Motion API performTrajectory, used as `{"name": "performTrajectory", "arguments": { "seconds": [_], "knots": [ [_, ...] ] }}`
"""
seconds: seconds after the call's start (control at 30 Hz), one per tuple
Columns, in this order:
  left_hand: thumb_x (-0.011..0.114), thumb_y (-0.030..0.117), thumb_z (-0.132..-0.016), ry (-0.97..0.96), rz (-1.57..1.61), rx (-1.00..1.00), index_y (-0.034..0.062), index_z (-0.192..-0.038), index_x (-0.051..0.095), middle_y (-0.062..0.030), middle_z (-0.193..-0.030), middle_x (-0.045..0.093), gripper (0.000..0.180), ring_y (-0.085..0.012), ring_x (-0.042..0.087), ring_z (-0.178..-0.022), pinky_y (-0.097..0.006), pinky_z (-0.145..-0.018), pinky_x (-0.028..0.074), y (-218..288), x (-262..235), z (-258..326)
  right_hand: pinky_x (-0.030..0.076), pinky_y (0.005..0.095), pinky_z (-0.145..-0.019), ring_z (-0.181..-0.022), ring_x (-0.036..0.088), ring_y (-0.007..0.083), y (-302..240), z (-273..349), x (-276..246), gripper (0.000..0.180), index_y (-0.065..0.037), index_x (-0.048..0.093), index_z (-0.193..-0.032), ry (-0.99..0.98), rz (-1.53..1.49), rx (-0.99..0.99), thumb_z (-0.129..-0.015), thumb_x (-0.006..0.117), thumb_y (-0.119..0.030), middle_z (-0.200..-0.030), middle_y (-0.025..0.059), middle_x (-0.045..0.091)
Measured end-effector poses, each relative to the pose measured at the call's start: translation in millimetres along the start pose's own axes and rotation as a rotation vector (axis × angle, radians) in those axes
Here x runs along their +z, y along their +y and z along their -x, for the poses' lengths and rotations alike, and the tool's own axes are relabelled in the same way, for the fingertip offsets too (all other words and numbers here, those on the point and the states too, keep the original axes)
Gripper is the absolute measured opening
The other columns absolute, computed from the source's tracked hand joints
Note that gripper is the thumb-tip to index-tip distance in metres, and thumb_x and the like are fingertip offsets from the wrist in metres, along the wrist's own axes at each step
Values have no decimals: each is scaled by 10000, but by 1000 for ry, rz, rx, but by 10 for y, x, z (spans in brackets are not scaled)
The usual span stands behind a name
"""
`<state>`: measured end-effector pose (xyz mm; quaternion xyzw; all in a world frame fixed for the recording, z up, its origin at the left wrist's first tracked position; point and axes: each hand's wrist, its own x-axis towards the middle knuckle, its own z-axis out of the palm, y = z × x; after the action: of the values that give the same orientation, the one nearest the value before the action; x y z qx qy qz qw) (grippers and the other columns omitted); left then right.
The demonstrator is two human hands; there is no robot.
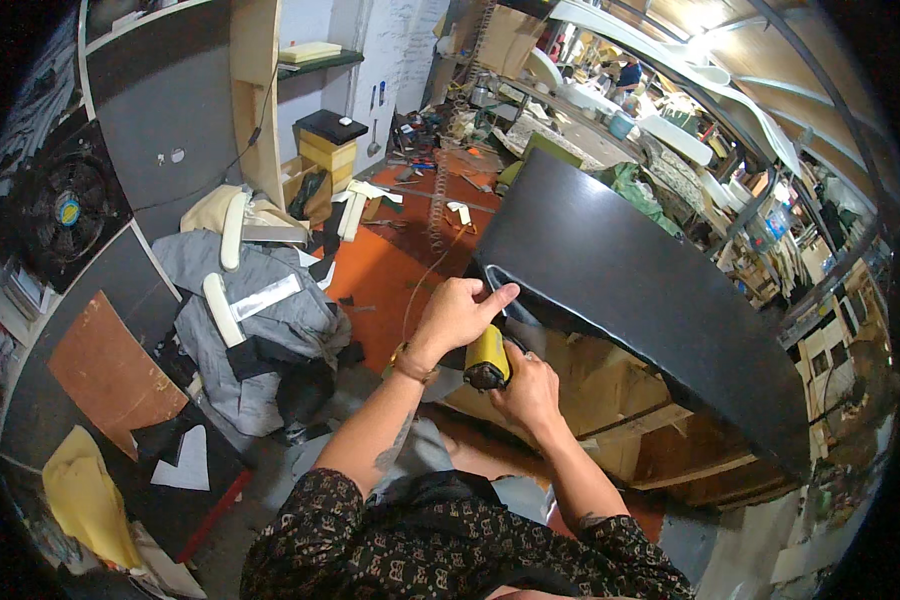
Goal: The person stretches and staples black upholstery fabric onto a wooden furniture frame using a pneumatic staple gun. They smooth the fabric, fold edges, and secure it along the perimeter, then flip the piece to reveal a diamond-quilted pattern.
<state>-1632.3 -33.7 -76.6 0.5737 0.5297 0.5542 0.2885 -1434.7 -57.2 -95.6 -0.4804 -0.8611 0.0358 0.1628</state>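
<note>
Staple gun, yellow and black, fills our right hand, fingers wrapped round it, at the left end of the black covered frame. Our left hand is at that same end, thumb near the edge; whether it pinches, we cannot tell. We seem to be fastening that edge; the next move probably calls for keeping it taut. Left of the frame lie orange floor and grey cloth; beyond it, a cluttered tabletop.

I observe a black short-sleeved shirt with small tan print, a left-wrist band and dark forearm tattoos.
</note>
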Motion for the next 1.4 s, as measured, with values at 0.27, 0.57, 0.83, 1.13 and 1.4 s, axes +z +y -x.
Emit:
{"name": "performTrajectory", "arguments": {
  "seconds": [0.27,0.57,0.83,1.13,1.4],
  "knots": [
    [646,391,-1075,106,114,8,35,-749,571,47,-680,496,489,-76,425,-683,-337,-584,386,-336,201,192,582,522,-847,-915,730,419,36,32,60,622,-75,642,-1299,-20,29,0,-738,847,-249,-975,242,735],
    [629,430,-1072,255,21,50,2,-694,501,-118,-561,440,586,-149,372,-563,-406,-515,348,-775,469,103,587,502,-849,-924,717,434,114,475,-164,759,-61,620,-1361,-42,-231,-15,-673,876,-254,-971,247,725],
    [664,346,-1058,288,121,-14,13,-706,580,-129,-578,537,492,-127,428,-537,-358,-512,404,-822,544,78,570,489,-825,-928,715,403,-85,123,-285,774,-72,627,-1337,142,-119,-105,-635,894,-260,-937,207,696],
    [686,63,-950,279,51,248,58,-869,685,-40,-743,725,81,-150,704,-636,-309,-586,561,-981,489,110,576,505,-828,-914,732,395,-325,-127,-259,563,-20,656,-1213,97,-59,-53,-720,818,-240,-887,228,744],
    [760,217,-967,126,68,-11,38,-914,728,-75,-732,700,189,-104,589,-629,-292,-585,452,-658,261,78,585,511,-868,-995,749,417,-128,60,-372,621,-29,561,-1325,227,-574,10,-785,819,-190,-1034,242,759]
  ]
}}
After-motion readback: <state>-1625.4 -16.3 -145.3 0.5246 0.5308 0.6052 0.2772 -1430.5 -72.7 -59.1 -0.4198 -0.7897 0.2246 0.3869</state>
